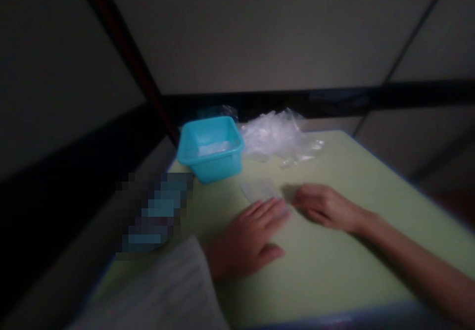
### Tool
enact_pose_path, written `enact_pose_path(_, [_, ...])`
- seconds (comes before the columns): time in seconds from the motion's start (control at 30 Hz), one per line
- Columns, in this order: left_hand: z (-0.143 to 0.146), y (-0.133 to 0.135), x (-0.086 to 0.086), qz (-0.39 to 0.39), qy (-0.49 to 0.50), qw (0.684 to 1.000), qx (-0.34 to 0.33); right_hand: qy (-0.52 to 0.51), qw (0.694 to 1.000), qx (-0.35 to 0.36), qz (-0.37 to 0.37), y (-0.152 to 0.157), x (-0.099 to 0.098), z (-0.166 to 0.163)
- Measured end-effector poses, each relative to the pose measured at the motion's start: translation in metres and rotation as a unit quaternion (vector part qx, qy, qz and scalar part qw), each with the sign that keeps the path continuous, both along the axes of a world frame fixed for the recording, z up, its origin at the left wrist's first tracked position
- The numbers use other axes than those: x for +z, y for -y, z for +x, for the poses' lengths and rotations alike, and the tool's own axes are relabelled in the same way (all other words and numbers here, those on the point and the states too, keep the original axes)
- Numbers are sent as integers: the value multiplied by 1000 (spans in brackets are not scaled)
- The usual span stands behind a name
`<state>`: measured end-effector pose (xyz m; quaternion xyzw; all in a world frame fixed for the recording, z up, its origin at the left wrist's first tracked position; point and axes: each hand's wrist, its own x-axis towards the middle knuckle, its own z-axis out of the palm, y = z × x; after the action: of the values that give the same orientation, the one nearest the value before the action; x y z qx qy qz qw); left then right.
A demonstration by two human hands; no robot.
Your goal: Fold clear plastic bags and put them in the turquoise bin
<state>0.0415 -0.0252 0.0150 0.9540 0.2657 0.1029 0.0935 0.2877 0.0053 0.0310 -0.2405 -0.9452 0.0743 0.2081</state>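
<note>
My left hand (249, 236) lies flat on the pale green table (334, 270), fingers stretched out, with the fingertips on the near edge of a small clear plastic bag (260, 190). My right hand (322, 206) rests on the table just right of that bag, fingers curled and pressed together near the bag's corner. Whether it pinches the bag is hidden in the dim, blurred picture.
A turquoise plastic tub (211, 148) stands at the table's far left with something pale inside. A heap of clear plastic bags (280, 134) lies to its right. A pixelated patch (154, 211) covers the table's left edge. Dark partition walls surround the table.
</note>
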Motion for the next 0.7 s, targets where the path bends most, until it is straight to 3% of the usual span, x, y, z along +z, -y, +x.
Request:
enact_pose_path(0.43, [1, 2, -2, 23, 5, 1000, 19, 119, 974, 8, 191, 9, -2, -5])
enact_pose_path(0.7, [0, 7, -1, 150, 30, 984, 96, 120, 974, 4, 190, 8, -9, -10])
